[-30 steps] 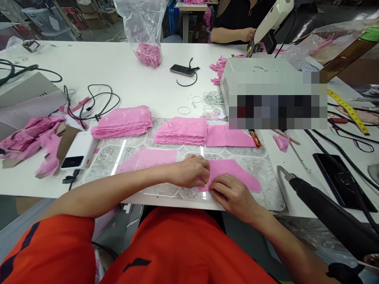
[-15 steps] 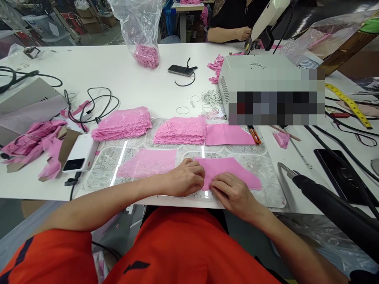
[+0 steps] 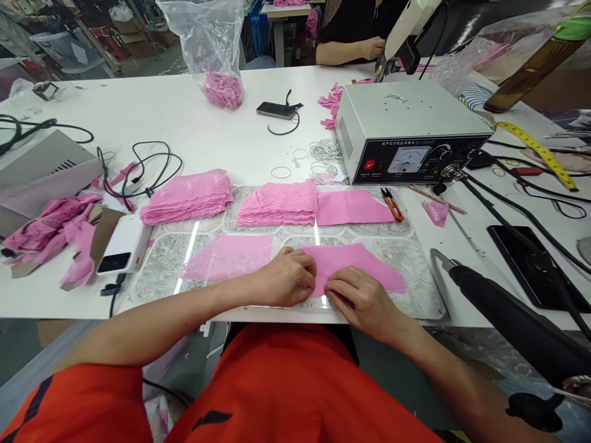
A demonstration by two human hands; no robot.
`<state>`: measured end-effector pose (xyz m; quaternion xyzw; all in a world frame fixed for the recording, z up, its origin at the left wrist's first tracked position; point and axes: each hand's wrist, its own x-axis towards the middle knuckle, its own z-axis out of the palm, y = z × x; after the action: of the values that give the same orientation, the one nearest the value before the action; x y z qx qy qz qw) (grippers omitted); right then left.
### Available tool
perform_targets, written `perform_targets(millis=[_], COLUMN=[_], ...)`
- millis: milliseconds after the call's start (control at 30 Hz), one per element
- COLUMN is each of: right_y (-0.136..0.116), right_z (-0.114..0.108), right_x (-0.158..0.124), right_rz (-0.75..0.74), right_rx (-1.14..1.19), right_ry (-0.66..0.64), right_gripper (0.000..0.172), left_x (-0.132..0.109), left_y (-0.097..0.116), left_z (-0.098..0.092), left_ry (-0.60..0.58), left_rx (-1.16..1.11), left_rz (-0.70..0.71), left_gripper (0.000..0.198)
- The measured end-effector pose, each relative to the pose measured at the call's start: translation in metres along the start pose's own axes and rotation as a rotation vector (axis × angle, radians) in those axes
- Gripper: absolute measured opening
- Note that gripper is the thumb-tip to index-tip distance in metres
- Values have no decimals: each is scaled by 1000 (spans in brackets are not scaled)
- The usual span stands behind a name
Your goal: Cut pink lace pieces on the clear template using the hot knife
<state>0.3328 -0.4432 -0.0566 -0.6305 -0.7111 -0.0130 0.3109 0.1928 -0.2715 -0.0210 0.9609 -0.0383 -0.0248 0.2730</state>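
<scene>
A plain pink fabric piece (image 3: 355, 261) lies flat on the patterned clear mat (image 3: 159, 261) in front of me. My left hand (image 3: 293, 278) is closed at its left edge, fingertips pinched together on the cloth. At the near edge, my right hand (image 3: 360, 298) has curled fingers and thumb pressed together on the same piece. Left of my left hand lies a pink lace piece (image 3: 228, 255), partly under the wrist. Behind the hands are a lace stack (image 3: 187, 198), a second lace stack (image 3: 277, 204) and a plain pink fabric stack (image 3: 353, 208).
Orange-handled snips (image 3: 392, 204) rest by the plain stack. A metered control box (image 3: 413, 117) stands at back right, its cables running right. A black handheld tool (image 3: 503, 314) juts in at right. A white device (image 3: 125, 241) sits left. A co-worker's hand (image 3: 372, 48) shows across the table.
My view has shifted slightly, so the background sits a little differently. Both hands keep nearly the same place on the pink fabric piece.
</scene>
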Motion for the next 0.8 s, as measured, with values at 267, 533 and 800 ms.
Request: perform_targets(millis=[267, 533, 800], right_y=[2, 1, 2], right_z=[4, 3, 2], right_x=[-3, -3, -3], right_rz=[26, 41, 38], right_rx=[20, 29, 41], right_ry=[8, 14, -1], right_gripper=[13, 13, 14], left_x=[-6, -6, -4], left_y=[5, 8, 7], left_z=[3, 2, 4], left_ry=[5, 18, 10], left_rx=[168, 151, 131], left_rz=[42, 32, -5], left_gripper=[13, 15, 14])
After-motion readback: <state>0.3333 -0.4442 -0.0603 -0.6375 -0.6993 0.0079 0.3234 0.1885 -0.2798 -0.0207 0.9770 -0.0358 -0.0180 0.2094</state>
